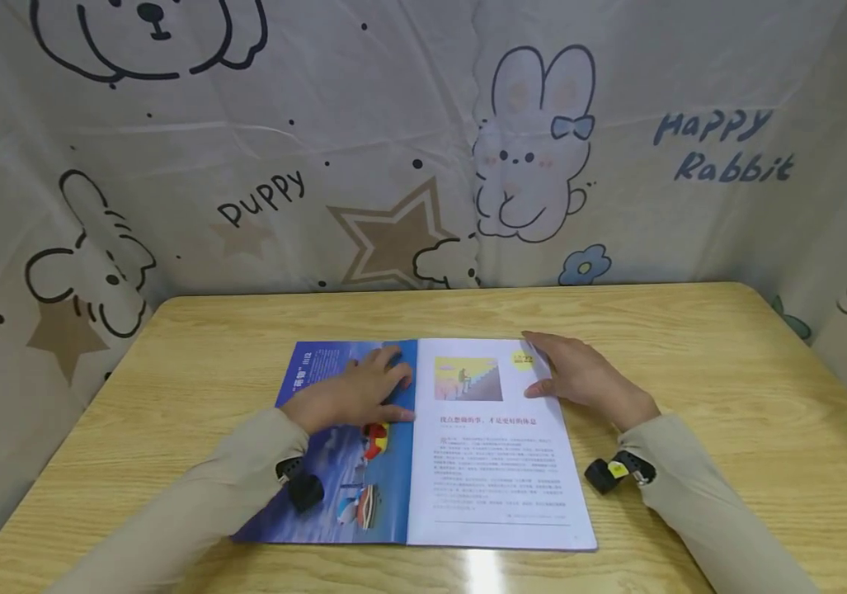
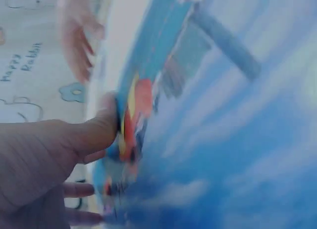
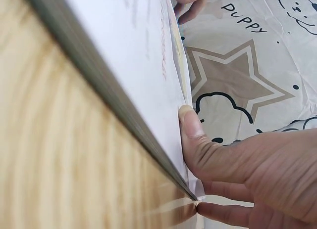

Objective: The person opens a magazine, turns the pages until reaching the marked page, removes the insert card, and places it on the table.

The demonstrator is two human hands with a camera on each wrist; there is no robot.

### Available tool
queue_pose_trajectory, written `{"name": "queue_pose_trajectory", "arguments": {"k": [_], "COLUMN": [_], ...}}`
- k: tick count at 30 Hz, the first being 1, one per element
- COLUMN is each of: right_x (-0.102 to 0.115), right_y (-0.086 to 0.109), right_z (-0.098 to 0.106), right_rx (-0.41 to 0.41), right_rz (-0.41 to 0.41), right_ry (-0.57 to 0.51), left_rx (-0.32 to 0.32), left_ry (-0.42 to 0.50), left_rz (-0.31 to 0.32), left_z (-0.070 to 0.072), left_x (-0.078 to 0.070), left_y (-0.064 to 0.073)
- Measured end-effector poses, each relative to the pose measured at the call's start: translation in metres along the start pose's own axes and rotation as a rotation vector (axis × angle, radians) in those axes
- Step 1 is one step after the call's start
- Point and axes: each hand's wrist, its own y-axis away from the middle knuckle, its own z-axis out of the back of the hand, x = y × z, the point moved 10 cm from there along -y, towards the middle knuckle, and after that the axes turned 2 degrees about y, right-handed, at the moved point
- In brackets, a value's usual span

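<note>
An open magazine (image 1: 497,487) lies on the wooden table, its left page blue with boats, its right page white with text and a small yellow picture. My left hand (image 1: 359,388) rests on the left page beside the spine, fingers spread. In the blurred left wrist view, its thumb (image 2: 101,127) touches the blue page. At the upper right corner of the magazine is my right hand (image 1: 582,375), its thumb lying on the white page. The right wrist view shows that thumb (image 3: 193,127) on the page and the other fingers (image 3: 228,211) stretched to the magazine's edge.
The wooden table (image 1: 705,355) extends around the magazine on all sides. Behind it hangs a pale cloth (image 1: 393,99) printed with cartoon animals, stars and words. A black wrist device (image 1: 304,491) sits on the left wrist, another (image 1: 604,476) on the right.
</note>
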Motion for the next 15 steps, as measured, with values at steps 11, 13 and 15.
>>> {"name": "queue_pose_trajectory", "arguments": {"k": [11, 13, 15], "right_x": [0.003, 0.003, 0.003], "right_y": [0.0, -0.001, -0.001], "right_z": [0.001, 0.001, 0.002], "right_rx": [0.005, 0.009, 0.01], "right_rz": [0.023, 0.026, 0.03], "right_ry": [0.029, 0.023, 0.021], "left_rx": [-0.063, -0.061, -0.069], "left_ry": [0.037, 0.043, 0.036], "left_rz": [-0.062, -0.068, -0.079], "left_z": [0.011, 0.011, 0.012], "left_x": [0.01, 0.01, 0.009], "left_y": [-0.028, -0.029, -0.029]}}
